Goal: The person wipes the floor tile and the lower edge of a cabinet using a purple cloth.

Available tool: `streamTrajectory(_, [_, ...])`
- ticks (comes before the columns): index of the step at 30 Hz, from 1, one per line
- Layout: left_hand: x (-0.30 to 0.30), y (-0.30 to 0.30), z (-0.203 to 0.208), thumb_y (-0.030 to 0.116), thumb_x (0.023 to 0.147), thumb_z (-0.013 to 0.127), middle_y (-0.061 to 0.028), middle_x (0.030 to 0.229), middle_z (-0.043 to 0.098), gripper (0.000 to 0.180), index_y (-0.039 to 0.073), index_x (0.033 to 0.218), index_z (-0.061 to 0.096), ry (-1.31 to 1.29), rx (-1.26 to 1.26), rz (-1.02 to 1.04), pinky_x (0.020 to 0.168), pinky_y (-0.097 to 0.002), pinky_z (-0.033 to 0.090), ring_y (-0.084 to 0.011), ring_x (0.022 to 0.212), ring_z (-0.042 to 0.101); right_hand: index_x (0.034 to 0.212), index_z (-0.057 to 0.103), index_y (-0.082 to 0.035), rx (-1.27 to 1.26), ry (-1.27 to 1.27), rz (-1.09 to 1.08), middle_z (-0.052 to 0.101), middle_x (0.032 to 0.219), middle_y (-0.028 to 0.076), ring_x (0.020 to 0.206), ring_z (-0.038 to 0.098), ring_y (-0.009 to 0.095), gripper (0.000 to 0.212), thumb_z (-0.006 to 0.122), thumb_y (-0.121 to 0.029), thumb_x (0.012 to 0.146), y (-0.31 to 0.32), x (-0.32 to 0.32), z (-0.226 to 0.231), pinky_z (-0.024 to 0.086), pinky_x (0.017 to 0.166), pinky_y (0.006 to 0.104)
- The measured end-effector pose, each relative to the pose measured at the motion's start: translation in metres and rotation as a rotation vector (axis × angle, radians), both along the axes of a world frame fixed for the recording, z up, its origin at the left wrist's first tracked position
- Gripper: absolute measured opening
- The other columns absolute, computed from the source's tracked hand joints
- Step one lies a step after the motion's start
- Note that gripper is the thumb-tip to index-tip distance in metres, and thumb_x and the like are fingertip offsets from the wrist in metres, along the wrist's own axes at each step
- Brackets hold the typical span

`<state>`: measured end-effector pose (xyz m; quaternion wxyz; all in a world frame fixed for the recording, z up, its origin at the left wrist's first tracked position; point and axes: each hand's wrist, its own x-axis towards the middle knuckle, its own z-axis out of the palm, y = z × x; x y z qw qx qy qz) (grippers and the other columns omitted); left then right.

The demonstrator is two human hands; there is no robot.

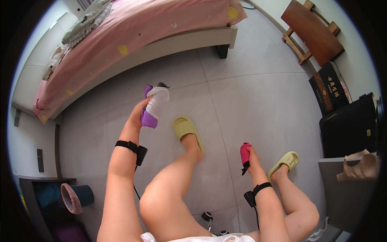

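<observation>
Socks held over the grey floor (pixel 258 101)
Left hand (pixel 137 115) has its fingers clenched around purple and white socks (pixel 154 107); right hand (pixel 250 157) grips a pink sock (pixel 244 153).

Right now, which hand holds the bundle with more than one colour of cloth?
The left hand: it holds up a bundle of purple and white cloth with a dark piece at the top. The right hand grips only a small pink-red cloth.

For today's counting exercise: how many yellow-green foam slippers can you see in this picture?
2. One yellow-green foam slipper is on the foot near the middle of the grey tiled floor; the other is on the foot to the right, beside the dark cabinet.
</observation>
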<state>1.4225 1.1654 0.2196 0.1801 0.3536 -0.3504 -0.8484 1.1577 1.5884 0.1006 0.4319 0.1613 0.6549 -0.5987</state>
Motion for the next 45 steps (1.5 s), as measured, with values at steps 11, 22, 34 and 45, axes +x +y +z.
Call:
streamTrajectory(11, [-0.08,0.012,-0.061,0.031,0.086,0.064,-0.0039,0.095,0.066,0.033,0.003,0.105,0.064,0.026,0.166,0.097,0.068,-0.0272,0.051,-0.0156,0.081,0.064,0.102,0.055,-0.005,-0.038,-0.086,0.222,0.059,0.09,0.006,0.077,0.056,0.018,0.032,0.051,-0.029,0.081,-0.056,-0.028,-0.008,0.046,0.067,0.03])
streamTrajectory(22, [-0.194,0.038,-0.049,0.026,0.088,0.061,-0.0101,0.1,0.063,0.042,-0.005,0.115,0.054,-0.223,-0.21,-0.318,0.074,-0.0294,0.051,-0.0163,0.085,0.063,0.09,0.067,-0.003,-0.121,0.46,0.541,0.064,0.078,0.005,0.067,0.058,0.012,0.023,0.065,-0.024,0.083,-0.167,-0.032,0.062,0.047,0.066,0.025])
streamTrajectory(34, [-0.292,0.086,-0.051,0.023,0.088,0.06,-0.0089,0.095,0.063,0.037,-0.004,0.113,0.055,-0.198,-0.29,-0.507,0.071,-0.0292,0.05,-0.0149,0.082,0.061,0.095,0.067,-0.001,-0.135,0.617,0.143,0.064,0.082,0.003,0.073,0.059,0.01,0.025,0.071,-0.019,0.079,-0.16,-0.084,0.069,0.048,0.067,0.0241])
streamTrajectory(45, [-0.302,0.098,-0.056,0.025,0.088,0.061,-0.0084,0.096,0.063,0.037,-0.003,0.112,0.056,-0.15,-0.225,-0.538,0.069,-0.0285,0.05,-0.0141,0.081,0.061,0.084,0.068,-0.001,-0.149,0.652,0.026,0.064,0.083,0.005,0.074,0.059,0.012,0.011,0.069,-0.011,0.08,-0.144,-0.091,0.049,0.048,0.068,0.0258])
